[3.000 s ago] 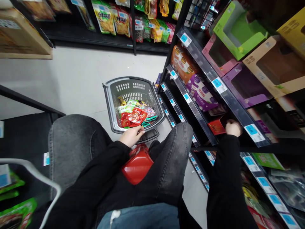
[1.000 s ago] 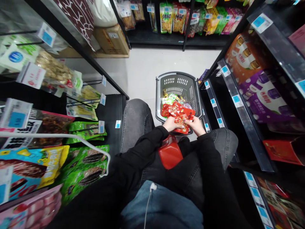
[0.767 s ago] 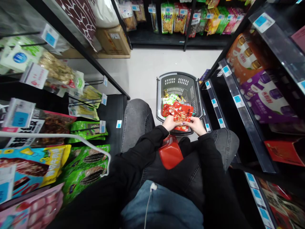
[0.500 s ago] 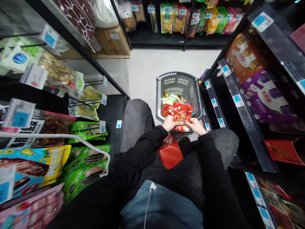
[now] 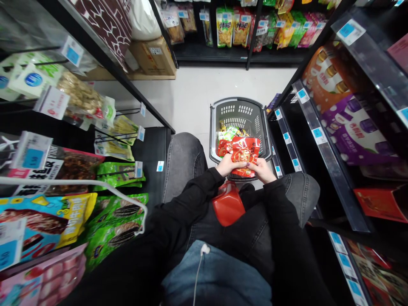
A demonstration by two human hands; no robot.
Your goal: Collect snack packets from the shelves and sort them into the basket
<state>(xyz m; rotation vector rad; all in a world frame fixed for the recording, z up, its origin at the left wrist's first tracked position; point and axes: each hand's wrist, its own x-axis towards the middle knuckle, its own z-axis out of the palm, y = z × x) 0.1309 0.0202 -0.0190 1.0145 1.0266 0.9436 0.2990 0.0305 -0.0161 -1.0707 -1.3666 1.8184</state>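
A red snack packet [image 5: 245, 147] is held over the near end of a grey shopping basket [image 5: 236, 111]. My left hand [image 5: 230, 165] grips its left edge, thumb across the front. On the right edge, my right hand [image 5: 263, 171] closes the same way, and the two thumbs nearly meet. Inside the basket lie a green-and-white packet [image 5: 230, 133] and another red packet [image 5: 224, 147], partly hidden behind the held one. Below my hands, between my legs, rests a shiny red object [image 5: 228, 205] whose kind I cannot make out.
Hanging snack bags [image 5: 117, 212] crowd the left shelf. On the right stand shelves with purple drink cartons [image 5: 353, 123]. A cardboard box [image 5: 153, 57] and a back shelf [image 5: 210, 54] with snack bags are ahead. A white cord [image 5: 196, 280] hangs over my front.
The red packet has tipped up slightly, so its front faces me more squarely. My hands keep their grip; the view has shifted very slightly.
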